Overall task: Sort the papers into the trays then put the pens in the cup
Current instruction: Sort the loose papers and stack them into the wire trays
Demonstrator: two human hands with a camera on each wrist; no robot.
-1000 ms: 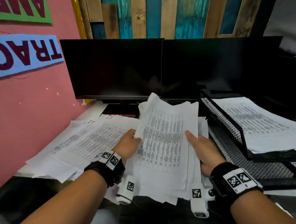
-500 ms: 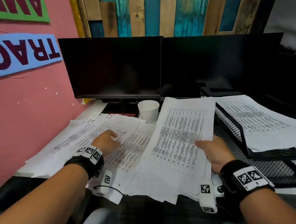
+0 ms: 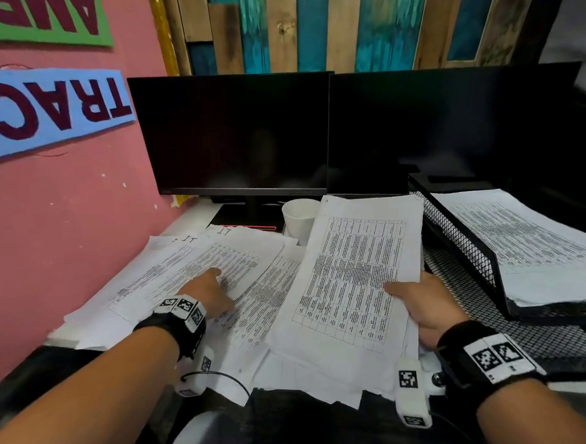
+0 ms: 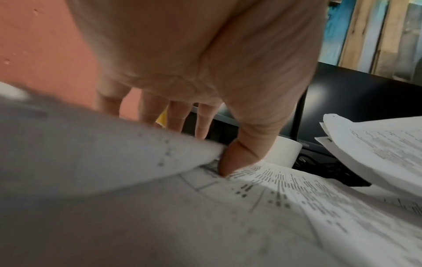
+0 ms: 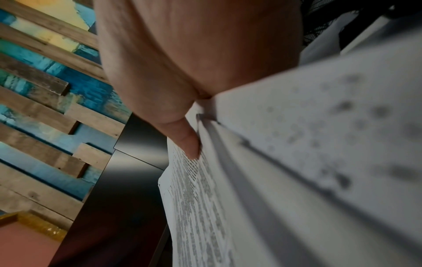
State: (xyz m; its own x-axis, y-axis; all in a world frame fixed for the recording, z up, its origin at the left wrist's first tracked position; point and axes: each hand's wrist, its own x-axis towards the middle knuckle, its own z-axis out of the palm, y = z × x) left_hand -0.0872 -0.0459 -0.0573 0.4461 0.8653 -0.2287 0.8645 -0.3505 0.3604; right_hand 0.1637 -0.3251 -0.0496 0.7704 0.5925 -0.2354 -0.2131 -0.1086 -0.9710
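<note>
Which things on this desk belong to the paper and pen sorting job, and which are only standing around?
For the job:
- stack of papers held by the right hand
- loose papers under the left hand
- mesh trays, the upper one already holding sheets
- white cup
No pens are visible.

Only standing around:
- two dark monitors
- wall signs

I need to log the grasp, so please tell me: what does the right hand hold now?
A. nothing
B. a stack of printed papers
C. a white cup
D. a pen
B: the right hand grips the stack of printed papers by its right edge, thumb on top.
</note>
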